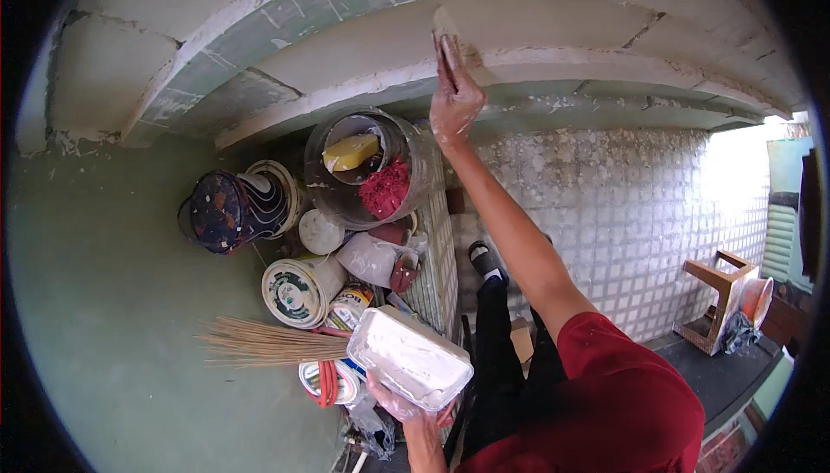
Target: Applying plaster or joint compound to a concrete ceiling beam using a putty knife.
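Observation:
My left hand [402, 404] grips a white rectangular tub [450, 375] from below, near the lower middle. A thick white paste [399, 354] coats its inside. My right hand [456, 97], smeared with white, is raised to the pale ledge [553, 60] at the top. Its fingers are pressed together and pointed at the pale surface above the ledge. A pale, flat tip shows just beyond the fingertips, too close in colour to its background for me to name it.
Left of my legs stand a clear bin [324, 188] with a yellow sponge [350, 153] and red scrubber [385, 189], a lidded paint bucket [296, 291], a dark bucket [220, 211] and a stick broom [268, 341]. A wooden stool [722, 296] is at right. Tiled floor [605, 214] stretches behind my right arm.

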`<state>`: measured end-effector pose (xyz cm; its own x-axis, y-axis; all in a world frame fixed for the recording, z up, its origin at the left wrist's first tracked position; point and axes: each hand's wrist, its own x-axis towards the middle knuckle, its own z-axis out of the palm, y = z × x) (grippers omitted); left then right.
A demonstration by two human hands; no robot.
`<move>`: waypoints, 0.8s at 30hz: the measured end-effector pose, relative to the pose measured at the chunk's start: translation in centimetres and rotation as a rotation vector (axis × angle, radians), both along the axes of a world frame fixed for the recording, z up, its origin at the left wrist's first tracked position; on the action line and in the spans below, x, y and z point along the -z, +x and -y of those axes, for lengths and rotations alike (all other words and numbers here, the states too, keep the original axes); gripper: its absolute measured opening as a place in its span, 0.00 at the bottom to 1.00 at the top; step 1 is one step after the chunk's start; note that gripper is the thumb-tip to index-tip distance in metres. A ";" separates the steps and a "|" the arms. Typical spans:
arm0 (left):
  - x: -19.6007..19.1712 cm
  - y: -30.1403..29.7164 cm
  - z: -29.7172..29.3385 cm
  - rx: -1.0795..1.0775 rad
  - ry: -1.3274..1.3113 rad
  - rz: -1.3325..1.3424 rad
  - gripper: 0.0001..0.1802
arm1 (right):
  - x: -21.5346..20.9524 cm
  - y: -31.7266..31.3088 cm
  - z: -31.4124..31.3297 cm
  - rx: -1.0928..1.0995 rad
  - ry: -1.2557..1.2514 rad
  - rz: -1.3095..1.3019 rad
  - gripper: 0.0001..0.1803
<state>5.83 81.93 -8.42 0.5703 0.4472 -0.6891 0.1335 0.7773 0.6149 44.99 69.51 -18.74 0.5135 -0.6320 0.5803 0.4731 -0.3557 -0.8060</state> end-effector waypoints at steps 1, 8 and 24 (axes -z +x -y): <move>-0.1 -0.2 -0.2 -0.010 0.006 0.008 0.39 | -0.4 -0.2 -1.3 -0.010 0.006 0.008 0.16; -3.1 0.2 0.1 -0.094 -0.077 0.028 0.37 | -3.1 -5.1 -4.6 -0.438 0.137 -0.353 0.16; -3.0 -2.2 3.3 -0.214 -0.118 0.161 0.34 | -9.4 -16.2 7.9 -1.118 1.264 -0.629 0.10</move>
<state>3.67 78.58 -5.43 0.5782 0.4915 -0.6513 -0.1333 0.8444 0.5189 28.76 61.59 -9.37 0.8930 0.2725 -0.3582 -0.4194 0.7923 -0.4431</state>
